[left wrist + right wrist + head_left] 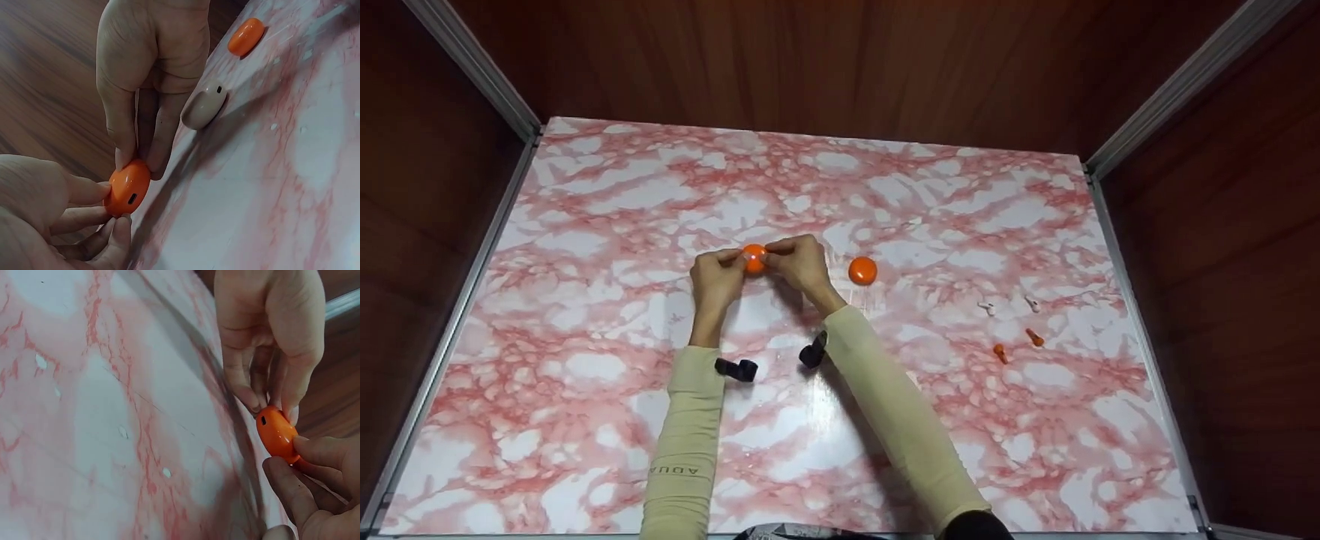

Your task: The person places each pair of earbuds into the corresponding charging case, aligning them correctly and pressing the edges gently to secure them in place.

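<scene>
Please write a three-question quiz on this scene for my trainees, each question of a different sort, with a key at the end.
1. Multiple choice: in the head view, how many hands touch the raised orange case farthest left?
A) none
B) one
C) two

2. True or false: the orange earbuds lie nearer the person than the white earbuds.

3. Short answer: in the left wrist view, what colour is the loose case showing just beside the right hand?

Key:
1. C, the left hand and the right hand.
2. True.
3. Pale, looking beige.
</scene>
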`<state>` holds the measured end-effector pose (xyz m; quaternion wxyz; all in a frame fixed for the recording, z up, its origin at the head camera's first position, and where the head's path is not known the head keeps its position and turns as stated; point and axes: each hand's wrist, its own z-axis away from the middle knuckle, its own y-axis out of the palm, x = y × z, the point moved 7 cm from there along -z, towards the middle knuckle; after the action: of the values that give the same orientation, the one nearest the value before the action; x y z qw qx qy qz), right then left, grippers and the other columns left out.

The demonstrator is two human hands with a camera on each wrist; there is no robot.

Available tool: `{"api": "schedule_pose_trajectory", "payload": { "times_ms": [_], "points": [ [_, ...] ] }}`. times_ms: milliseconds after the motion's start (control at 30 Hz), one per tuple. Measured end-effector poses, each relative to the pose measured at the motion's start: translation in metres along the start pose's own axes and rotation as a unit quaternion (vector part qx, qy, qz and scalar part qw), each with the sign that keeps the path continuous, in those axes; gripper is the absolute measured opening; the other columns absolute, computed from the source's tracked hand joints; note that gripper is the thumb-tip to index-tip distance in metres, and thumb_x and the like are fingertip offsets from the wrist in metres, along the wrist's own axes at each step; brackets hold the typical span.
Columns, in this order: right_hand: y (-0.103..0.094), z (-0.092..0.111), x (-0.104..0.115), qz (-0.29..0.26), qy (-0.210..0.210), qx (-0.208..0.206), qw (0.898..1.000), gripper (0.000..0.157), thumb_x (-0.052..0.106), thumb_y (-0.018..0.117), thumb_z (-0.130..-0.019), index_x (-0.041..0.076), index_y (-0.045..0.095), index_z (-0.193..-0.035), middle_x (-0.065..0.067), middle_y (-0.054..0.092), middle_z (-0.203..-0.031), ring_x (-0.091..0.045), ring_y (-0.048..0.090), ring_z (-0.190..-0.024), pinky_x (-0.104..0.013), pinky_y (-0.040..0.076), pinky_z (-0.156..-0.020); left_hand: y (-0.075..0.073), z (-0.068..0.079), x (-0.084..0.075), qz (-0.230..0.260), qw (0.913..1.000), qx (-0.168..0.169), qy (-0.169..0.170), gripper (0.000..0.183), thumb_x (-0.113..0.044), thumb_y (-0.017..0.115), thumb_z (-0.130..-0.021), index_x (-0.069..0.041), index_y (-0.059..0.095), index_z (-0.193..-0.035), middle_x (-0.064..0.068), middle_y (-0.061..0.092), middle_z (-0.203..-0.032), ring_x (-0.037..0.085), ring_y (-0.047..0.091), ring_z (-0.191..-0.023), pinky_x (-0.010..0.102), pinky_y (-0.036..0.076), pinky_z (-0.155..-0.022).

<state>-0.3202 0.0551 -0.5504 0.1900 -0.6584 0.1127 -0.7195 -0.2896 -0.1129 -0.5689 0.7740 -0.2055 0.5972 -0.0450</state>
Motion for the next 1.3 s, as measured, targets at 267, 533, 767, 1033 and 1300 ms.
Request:
{"api": "schedule_pose_trajectory", "payload": {
  "times_ms": [267, 533, 767, 1033, 1300],
  "points": [
    [0.01, -0.002, 0.0, 0.035, -0.011, -0.004, 0.999, 0.019, 0.013, 0.08, -0.093, 0.005, 0.083, -0.11, -0.01, 0.082, -0.111, -0.023, 0.076, -0.113, -0.029, 0.063, -0.096, -0.005, -0.003, 0.003, -0.021, 0.9995, -0.021, 0.012, 0.03, -0.02, 0.068, -0.101, 0.0, 0.078, -0.12, 0.02, 0.079, -0.116, 0.029, 0.073, -0.105, 0.032, 0.059, -0.083],
    [0.017, -0.002, 0.001, 0.059, -0.029, -0.01, 0.998, 0.017, 0.014, 0.079, -0.093, 0.006, 0.085, -0.106, -0.008, 0.083, -0.107, -0.02, 0.077, -0.108, -0.029, 0.064, -0.09, -0.006, -0.004, 0.002, -0.059, 0.9967, -0.039, 0.039, 0.028, -0.017, 0.066, -0.101, 0.0, 0.079, -0.118, 0.02, 0.08, -0.112, 0.032, 0.076, -0.101, 0.043, 0.063, -0.086],
    [0.019, -0.003, 0.004, 0.078, -0.044, -0.017, 0.996, 0.013, 0.013, 0.079, -0.094, 0.006, 0.085, -0.103, -0.008, 0.083, -0.104, -0.019, 0.077, -0.104, -0.028, 0.064, -0.089, -0.008, -0.003, -0.002, -0.084, 0.994, -0.054, 0.045, 0.025, -0.017, 0.067, -0.1, -0.001, 0.081, -0.113, 0.02, 0.08, -0.11, 0.037, 0.074, -0.105, 0.051, 0.062, -0.092],
    [0.02, -0.004, 0.007, 0.097, -0.045, -0.014, 0.994, 0.013, 0.01, 0.077, -0.094, 0.005, 0.085, -0.103, -0.008, 0.083, -0.103, -0.02, 0.077, -0.105, -0.029, 0.063, -0.093, -0.008, -0.004, -0.002, -0.095, 0.9941, -0.048, 0.022, 0.027, -0.02, 0.067, -0.1, -0.003, 0.081, -0.115, 0.019, 0.078, -0.118, 0.037, 0.072, -0.112, 0.054, 0.061, -0.094],
    [0.021, -0.003, 0.008, 0.099, -0.031, 0.007, 0.995, 0.015, 0.015, 0.074, -0.097, 0.004, 0.084, -0.102, -0.008, 0.083, -0.103, -0.02, 0.076, -0.102, -0.028, 0.062, -0.088, -0.008, -0.001, -0.002, -0.097, 0.9939, -0.052, 0.008, 0.024, -0.017, 0.066, -0.099, -0.003, 0.081, -0.113, 0.017, 0.08, -0.11, 0.035, 0.073, -0.104, 0.05, 0.062, -0.088]
  ]
}}
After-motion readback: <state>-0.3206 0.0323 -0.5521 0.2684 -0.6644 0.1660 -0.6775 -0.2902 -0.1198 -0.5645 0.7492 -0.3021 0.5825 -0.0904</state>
